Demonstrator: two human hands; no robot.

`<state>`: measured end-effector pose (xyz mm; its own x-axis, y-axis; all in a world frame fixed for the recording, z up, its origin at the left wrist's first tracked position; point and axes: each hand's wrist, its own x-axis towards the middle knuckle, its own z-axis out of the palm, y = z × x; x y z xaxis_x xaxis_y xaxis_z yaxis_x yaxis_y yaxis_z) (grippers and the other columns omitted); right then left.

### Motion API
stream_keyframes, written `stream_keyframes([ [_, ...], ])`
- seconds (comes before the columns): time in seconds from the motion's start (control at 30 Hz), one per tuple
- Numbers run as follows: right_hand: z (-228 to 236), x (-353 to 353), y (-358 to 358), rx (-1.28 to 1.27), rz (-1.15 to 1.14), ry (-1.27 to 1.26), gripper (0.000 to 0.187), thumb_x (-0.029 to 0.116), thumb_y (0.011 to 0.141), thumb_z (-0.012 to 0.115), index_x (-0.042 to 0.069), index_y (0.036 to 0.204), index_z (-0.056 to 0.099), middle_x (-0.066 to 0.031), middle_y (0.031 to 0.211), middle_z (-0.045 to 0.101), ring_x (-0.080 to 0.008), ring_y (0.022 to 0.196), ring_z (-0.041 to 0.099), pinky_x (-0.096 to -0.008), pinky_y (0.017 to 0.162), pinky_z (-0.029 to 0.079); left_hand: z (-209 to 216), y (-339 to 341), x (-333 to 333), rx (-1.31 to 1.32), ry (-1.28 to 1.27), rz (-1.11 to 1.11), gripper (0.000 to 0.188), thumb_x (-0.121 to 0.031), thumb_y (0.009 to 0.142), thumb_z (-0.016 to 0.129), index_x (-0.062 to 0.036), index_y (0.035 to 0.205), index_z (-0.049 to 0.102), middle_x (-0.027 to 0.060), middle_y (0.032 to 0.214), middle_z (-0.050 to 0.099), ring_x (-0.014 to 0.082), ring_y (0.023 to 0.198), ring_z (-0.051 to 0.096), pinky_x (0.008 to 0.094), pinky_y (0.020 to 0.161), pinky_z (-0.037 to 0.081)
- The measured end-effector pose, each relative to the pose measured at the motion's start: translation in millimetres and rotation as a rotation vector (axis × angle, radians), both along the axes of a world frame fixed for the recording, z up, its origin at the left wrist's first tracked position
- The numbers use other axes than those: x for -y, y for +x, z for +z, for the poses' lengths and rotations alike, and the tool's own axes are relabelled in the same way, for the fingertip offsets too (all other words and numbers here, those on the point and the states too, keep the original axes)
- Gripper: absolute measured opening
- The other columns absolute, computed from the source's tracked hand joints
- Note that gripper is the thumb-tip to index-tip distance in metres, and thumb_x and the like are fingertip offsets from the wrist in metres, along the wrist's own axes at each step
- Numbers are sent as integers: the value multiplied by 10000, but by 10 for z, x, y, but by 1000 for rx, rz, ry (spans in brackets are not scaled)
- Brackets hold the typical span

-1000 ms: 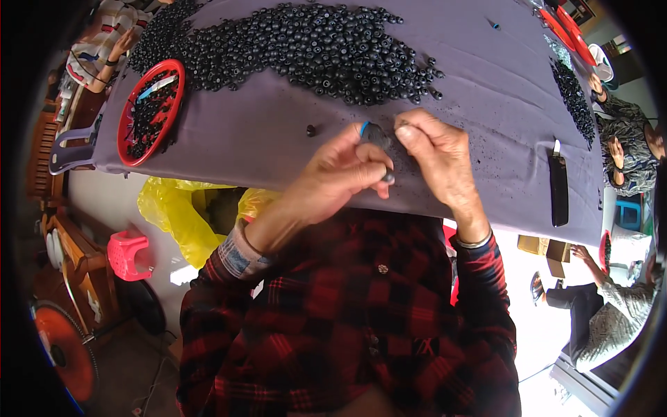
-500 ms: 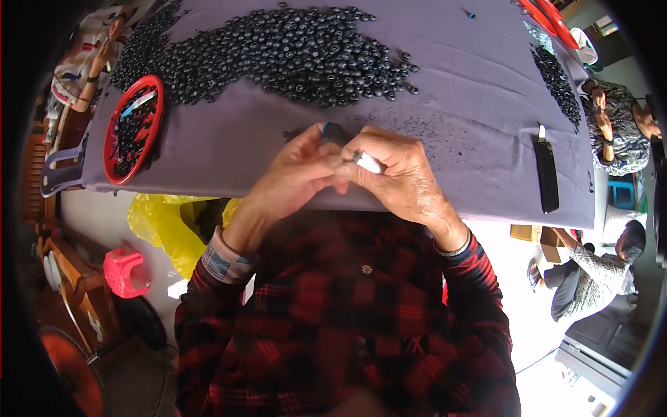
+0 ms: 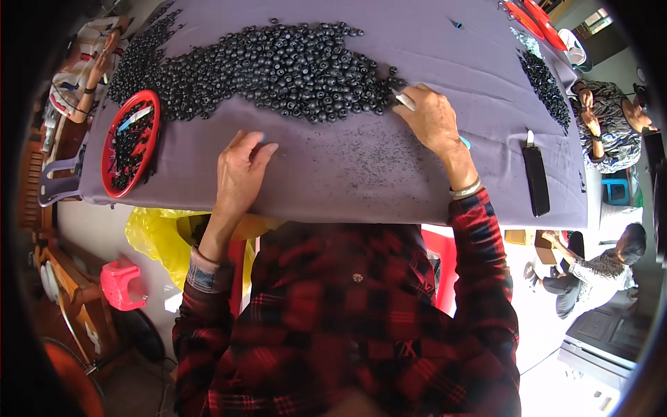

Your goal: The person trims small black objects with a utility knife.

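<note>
Two hands rest on purple cloth (image 3: 347, 174) beside black beads (image 3: 292, 69)

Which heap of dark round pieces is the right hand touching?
The big central heap; the right hand rests at its right edge, unlike the far-right heap.

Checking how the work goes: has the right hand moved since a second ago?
Yes. The right hand has left the left hand at the near table edge and reached forward to the edge of the pile of dark beads.
</note>
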<state>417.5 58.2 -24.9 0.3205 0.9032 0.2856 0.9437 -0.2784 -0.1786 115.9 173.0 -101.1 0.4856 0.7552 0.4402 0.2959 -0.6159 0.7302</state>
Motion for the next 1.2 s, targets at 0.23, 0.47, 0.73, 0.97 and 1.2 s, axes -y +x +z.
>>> stream_keyframes([
  [0.23,224,153,-608,-203,225,164,193,128,741,719,50,908,662,-108,822,637,-323,728,620,-372,655,499,200,34,91,89,-42,-2,193,-95,855,672,14,1004,613,80,881,627,165,750,605,278,680,479],
  [0.47,198,306,-1318,-331,504,204,222,-14,664,681,50,867,617,-79,748,572,-286,662,606,-348,560,485,354,217,577,485,-906,-504,225,-60,888,636,-45,1097,555,-3,919,614,51,816,551,214,716,448],
  [0.73,168,281,-1234,-691,578,236,243,-23,673,741,30,898,667,-31,770,589,-128,648,566,-273,566,458,400,249,560,612,-1313,-648,156,-132,888,659,-79,1015,585,-21,876,628,64,753,571,224,675,463],
  [0.97,168,290,-1230,-525,583,279,215,-17,669,754,33,861,671,-28,767,592,-129,648,578,-262,569,466,273,184,443,596,-1230,-750,184,-85,883,648,-73,1056,588,7,869,623,107,791,596,260,705,481],
  [1.2,120,286,-1212,-1107,604,196,104,36,818,716,-14,899,674,-53,766,608,-162,695,655,-273,616,528,298,227,495,717,-1434,-875,103,-115,919,611,-90,1012,575,19,889,636,114,776,603,261,700,491],
])
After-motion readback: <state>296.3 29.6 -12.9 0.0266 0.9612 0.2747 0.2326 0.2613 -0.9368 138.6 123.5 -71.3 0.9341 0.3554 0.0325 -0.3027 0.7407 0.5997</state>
